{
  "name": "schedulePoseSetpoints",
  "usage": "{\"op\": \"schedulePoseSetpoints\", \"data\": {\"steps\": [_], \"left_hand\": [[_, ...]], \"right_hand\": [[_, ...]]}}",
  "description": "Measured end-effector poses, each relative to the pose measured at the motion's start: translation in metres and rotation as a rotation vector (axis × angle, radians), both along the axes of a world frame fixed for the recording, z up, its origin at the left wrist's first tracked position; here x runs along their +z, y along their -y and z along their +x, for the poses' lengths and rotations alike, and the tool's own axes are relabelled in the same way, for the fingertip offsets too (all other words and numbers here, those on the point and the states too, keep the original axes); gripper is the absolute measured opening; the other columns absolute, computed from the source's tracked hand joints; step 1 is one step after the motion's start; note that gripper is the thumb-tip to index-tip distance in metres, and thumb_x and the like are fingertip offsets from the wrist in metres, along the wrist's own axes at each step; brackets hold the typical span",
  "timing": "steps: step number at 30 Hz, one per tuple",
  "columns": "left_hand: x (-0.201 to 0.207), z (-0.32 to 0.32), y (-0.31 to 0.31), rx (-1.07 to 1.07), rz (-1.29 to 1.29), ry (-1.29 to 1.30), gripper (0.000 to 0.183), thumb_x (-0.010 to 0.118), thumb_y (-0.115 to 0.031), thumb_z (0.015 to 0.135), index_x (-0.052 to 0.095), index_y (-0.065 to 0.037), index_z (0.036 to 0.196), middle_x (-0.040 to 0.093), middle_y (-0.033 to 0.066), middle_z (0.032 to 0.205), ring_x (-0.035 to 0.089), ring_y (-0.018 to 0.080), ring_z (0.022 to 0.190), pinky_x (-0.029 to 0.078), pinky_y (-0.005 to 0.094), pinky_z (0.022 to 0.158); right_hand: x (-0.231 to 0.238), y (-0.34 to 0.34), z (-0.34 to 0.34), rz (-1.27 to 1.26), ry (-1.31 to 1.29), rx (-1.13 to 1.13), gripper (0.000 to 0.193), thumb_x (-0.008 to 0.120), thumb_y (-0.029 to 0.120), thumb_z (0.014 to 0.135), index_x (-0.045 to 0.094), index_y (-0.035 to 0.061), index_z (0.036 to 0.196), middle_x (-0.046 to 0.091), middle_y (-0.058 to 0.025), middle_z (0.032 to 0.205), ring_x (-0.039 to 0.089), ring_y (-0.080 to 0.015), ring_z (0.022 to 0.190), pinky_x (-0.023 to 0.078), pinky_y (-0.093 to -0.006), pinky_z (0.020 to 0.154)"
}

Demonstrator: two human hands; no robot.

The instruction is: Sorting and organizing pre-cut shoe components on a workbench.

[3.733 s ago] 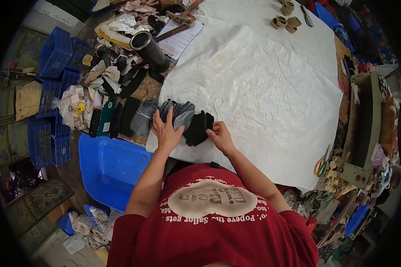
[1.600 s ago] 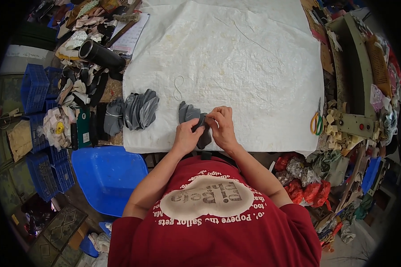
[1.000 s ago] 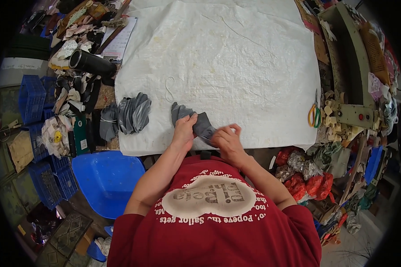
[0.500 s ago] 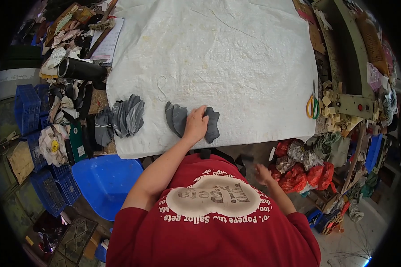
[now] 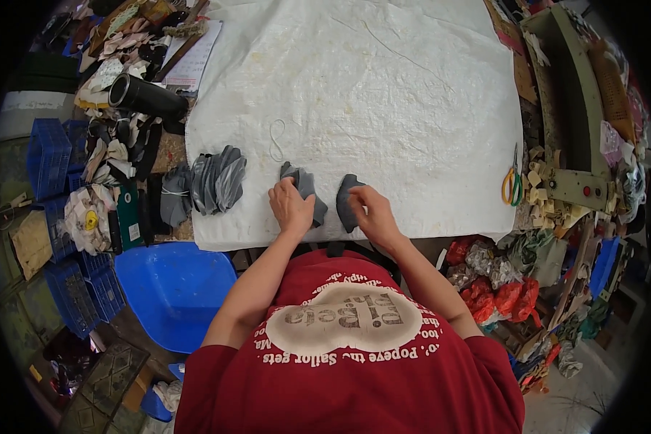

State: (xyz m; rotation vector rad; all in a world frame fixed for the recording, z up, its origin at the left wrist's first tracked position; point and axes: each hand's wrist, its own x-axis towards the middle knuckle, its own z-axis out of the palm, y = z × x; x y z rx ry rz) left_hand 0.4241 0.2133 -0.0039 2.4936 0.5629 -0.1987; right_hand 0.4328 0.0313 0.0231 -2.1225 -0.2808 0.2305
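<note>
My left hand (image 5: 291,210) lies over a small fanned stack of dark grey cut pieces (image 5: 308,189) near the table's front edge, its fingers curled onto them. Just to the right is a separate dark grey piece (image 5: 346,205). My right hand (image 5: 376,217) has its bent fingers at that piece's right edge, thumb side down; the fingertips are partly hidden. Further left lies a larger overlapping pile of grey pieces (image 5: 220,181), next to a bundle (image 5: 175,194) tied with pale string. Behind my left hand, a loop of thin string (image 5: 276,137) rests on the white sheet (image 5: 383,108).
Scissors (image 5: 513,186) with yellow and green handles lie at the table's right edge, beside small tan blocks (image 5: 539,177). A black cylinder (image 5: 141,98) and scraps crowd the left side. A blue plastic chair (image 5: 173,289) stands at front left, red bags (image 5: 495,293) at right.
My right hand has come up from beyond the table's front edge to the right grey piece. My left hand has shifted left, and the grey pieces now lie parted in two.
</note>
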Motion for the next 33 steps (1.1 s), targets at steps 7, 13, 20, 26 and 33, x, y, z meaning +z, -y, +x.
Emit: {"op": "schedulePoseSetpoints", "data": {"steps": [7,13,20,26,33], "left_hand": [[0.017,0.0,-0.002,0.04,-0.33,-0.005,0.037,0.067,-0.012,0.07,0.049,0.0,0.1,0.055,0.02,0.1,0.052,0.0334,0.097,0.041,0.0383,0.084],[0.045,-0.003,0.004,-0.043,-0.516,0.152,0.036,0.061,-0.004,0.073,0.05,0.001,0.107,0.059,0.0189,0.093,0.059,0.0316,0.088,0.046,0.0359,0.077],[0.062,-0.008,0.009,-0.286,-0.392,0.362,0.04,0.052,0.004,0.076,0.05,0.001,0.115,0.055,0.0181,0.099,0.055,0.0331,0.089,0.045,0.0372,0.076],[0.066,-0.009,0.011,-0.455,-0.176,0.494,0.041,0.05,0.007,0.077,0.05,0.002,0.117,0.056,0.0139,0.098,0.053,0.0299,0.087,0.046,0.0363,0.074],[0.068,-0.007,0.014,-0.495,-0.065,0.591,0.038,0.051,0.007,0.074,0.056,0.003,0.112,0.058,0.0102,0.093,0.051,0.0253,0.079,0.046,0.0326,0.07]], "right_hand": [[0.011,-0.032,0.005,0.134,-0.301,0.029,0.018,0.054,0.01,0.086,0.055,-0.0009,0.099,0.061,-0.0094,0.078,0.058,-0.0157,0.07,0.046,-0.0277,0.064],[0.036,-0.041,0.012,0.246,-0.416,-0.042,0.019,0.053,0.014,0.088,0.055,-0.0029,0.097,0.061,-0.0084,0.076,0.057,-0.013,0.068,0.046,-0.0261,0.063],[0.048,-0.041,0.013,0.239,-0.344,-0.087,0.019,0.05,0.015,0.09,0.056,-0.0026,0.096,0.061,-0.0085,0.074,0.056,-0.0124,0.068,0.045,-0.0257,0.062],[0.052,-0.033,0.023,0.308,-0.541,-0.097,0.022,0.048,0.016,0.091,0.056,-0.0044,0.093,0.061,-0.0073,0.074,0.054,-0.0112,0.066,0.044,-0.0247,0.061],[0.053,-0.025,0.027,0.277,-0.593,-0.097,0.023,0.048,0.015,0.088,0.057,-0.0058,0.09,0.065,-0.0102,0.072,0.057,-0.0132,0.061,0.047,-0.0272,0.06]]}}
